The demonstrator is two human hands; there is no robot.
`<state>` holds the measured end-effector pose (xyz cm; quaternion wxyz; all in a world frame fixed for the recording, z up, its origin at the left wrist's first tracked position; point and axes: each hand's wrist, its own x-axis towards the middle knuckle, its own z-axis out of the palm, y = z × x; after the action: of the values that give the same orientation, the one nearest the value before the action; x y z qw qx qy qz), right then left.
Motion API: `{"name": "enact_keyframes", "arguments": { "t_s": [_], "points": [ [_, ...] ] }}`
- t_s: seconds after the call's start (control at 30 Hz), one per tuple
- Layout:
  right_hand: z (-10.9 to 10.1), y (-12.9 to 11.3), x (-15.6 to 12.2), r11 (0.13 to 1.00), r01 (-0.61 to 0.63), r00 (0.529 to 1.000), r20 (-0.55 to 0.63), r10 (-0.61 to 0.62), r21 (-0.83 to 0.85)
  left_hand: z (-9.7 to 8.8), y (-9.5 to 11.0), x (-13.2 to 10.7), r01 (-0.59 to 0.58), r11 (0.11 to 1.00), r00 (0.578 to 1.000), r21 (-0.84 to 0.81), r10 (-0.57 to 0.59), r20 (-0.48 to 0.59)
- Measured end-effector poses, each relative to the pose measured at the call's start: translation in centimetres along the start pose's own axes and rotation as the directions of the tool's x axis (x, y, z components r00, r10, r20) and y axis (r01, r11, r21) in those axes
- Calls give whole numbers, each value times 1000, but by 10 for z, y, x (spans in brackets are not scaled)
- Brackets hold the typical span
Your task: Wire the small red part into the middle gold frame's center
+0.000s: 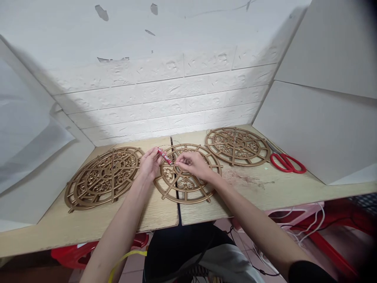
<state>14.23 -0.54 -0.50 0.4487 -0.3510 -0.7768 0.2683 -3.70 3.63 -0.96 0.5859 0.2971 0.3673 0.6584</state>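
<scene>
Three round gold openwork discs lie in a row on the wooden table [259, 188]: a left disc [103, 177], a middle disc [185, 177] and a right disc [237, 145]. My left hand [150, 163] is closed in a pinch on the end of a small red tube [165, 156] held just above the middle disc's upper left part. My right hand [193, 163] hovers over the middle disc with fingers pinched together at the tube's other end, where a thin wire seems to run; what its fingers grip is too small to name.
Red-handled scissors [287, 162] lie at the table's right end beside a white panel [318, 125]. A white brick-pattern wall [165, 98] stands behind the table. Below the table edge are red plastic stools [332, 232], white cables and my lap.
</scene>
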Motion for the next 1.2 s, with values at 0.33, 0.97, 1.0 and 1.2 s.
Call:
{"name": "enact_keyframes", "arguments": {
  "t_s": [0.33, 0.97, 1.0, 1.2],
  "points": [
    [2, -1, -1, 999, -39, 998, 41, 38, 10, 6, 1, -4, 88, 993, 995, -79, -91, -40],
    [-1, 4, -2, 991, 25, 999, 32, -21, -129, 5, -2, -10, 57, 995, 998, -80, -55, 31],
    [-1, 3, -2, 994, 19, 999, 33, -16, -112, 5, -1, -10, 43, 995, 999, -86, -41, 16],
    [-15, 1, 2, 978, -59, 980, -177, 95, 198, 6, 9, -13, 28, 997, 1000, -78, -29, -7]
  ]
}}
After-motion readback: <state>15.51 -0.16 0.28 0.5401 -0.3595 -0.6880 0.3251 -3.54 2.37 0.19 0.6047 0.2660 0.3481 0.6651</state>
